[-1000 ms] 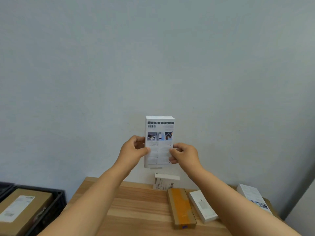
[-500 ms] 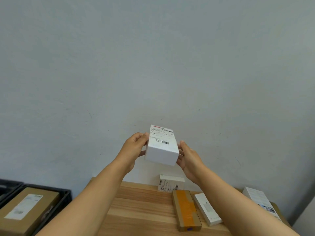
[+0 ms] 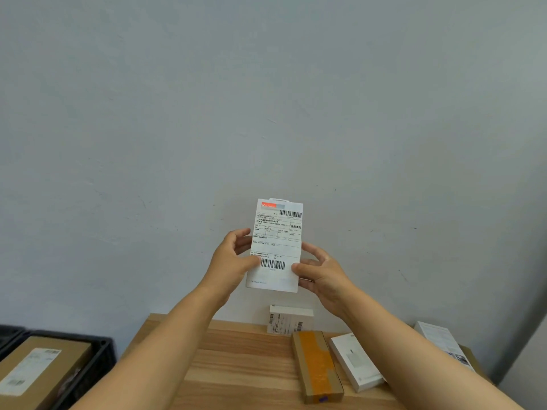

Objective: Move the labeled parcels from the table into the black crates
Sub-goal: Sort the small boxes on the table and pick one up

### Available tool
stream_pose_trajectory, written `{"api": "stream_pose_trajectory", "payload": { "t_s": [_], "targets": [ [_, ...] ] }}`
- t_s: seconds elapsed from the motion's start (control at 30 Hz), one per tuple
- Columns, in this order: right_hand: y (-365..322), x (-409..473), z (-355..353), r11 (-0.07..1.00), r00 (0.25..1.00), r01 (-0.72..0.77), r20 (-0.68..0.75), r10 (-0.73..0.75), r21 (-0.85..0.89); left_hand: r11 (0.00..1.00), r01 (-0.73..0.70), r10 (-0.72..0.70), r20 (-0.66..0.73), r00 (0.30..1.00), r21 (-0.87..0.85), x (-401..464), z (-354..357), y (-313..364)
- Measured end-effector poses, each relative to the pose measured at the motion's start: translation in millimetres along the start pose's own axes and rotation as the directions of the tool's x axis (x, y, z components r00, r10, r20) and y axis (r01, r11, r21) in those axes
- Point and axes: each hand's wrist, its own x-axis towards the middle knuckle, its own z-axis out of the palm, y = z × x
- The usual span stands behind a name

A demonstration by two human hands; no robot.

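Note:
I hold a white parcel [image 3: 276,247] upright in the air before the wall, its shipping label with barcodes facing me. My left hand [image 3: 232,261] grips its left edge, thumb on the label. My right hand [image 3: 321,273] pinches the lower right edge. On the wooden table [image 3: 236,362] below lie a white labeled box [image 3: 290,320] by the wall, a brown box with orange tape [image 3: 316,365], a white flat box [image 3: 356,362] and another white box [image 3: 442,341] at the far right. A black crate [image 3: 100,359] at lower left holds a brown labeled parcel [image 3: 38,371].
A plain grey-blue wall [image 3: 266,99] fills the view behind the table. A second black crate edge [image 3: 10,332] shows at the far left. The table's left part is bare wood.
The white parcel has been turned in my hands: first its printed back faced me, then it tipped over, and now the shipping label faces me upright.

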Motion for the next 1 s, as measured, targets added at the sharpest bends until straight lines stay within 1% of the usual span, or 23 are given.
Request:
{"api": "stream_pose_trajectory", "payload": {
  "t_s": [0.13, 0.3, 0.43, 0.53, 0.67, 0.73, 0.9, 1.0],
  "targets": [
    [-1.8, 1.6, -8.4, 1.000, 1.000, 0.022, -0.003, -0.022, 0.012, 0.998, -0.008, 0.008, 0.005, 1.000, 0.055, -2.4, 9.0, -0.1],
    [4.9, 6.9, -13.3, 0.998, 0.999, 0.030, 0.020, -0.029, -0.052, 0.997, -0.003, 0.007, -0.051, 0.999, 0.074, -9.2, 12.8, -3.6],
    [16.5, 11.1, -9.3, 0.999, 0.996, 0.006, 0.090, -0.001, -0.053, 0.995, -0.002, 0.013, -0.116, 0.993, 0.095, -22.8, 9.2, -7.1],
    [28.6, 14.9, 1.3, 0.998, 0.987, -0.018, 0.158, 0.026, -0.054, 0.994, 0.023, 0.000, -0.206, 0.979, 0.111, -36.9, 0.9, -14.0],
    [48.7, 15.4, 28.9, 0.997, 0.963, -0.060, 0.261, 0.071, -0.051, 0.981, 0.083, -0.020, -0.336, 0.942, 0.173, -60.9, -19.0, -23.5],
    [60.7, 14.2, 45.7, 0.995, 0.944, -0.094, 0.313, 0.103, -0.046, 0.976, 0.124, -0.047, -0.386, 0.921, 0.177, -75.5, -33.2, -26.8],
    [82.8, -2.5, 101.8, 0.989, 0.897, -0.134, 0.416, 0.148, -0.062, 0.968, 0.182, -0.086, -0.452, 0.888, 0.172, -117.2, -84.2, -33.5],
    [90.1, -15.4, 143.5, 0.987, 0.889, -0.138, 0.428, 0.161, -0.085, 0.960, 0.206, -0.083, -0.506, 0.858, 0.191, -138.7, -122.7, -37.1]
  ]
}}
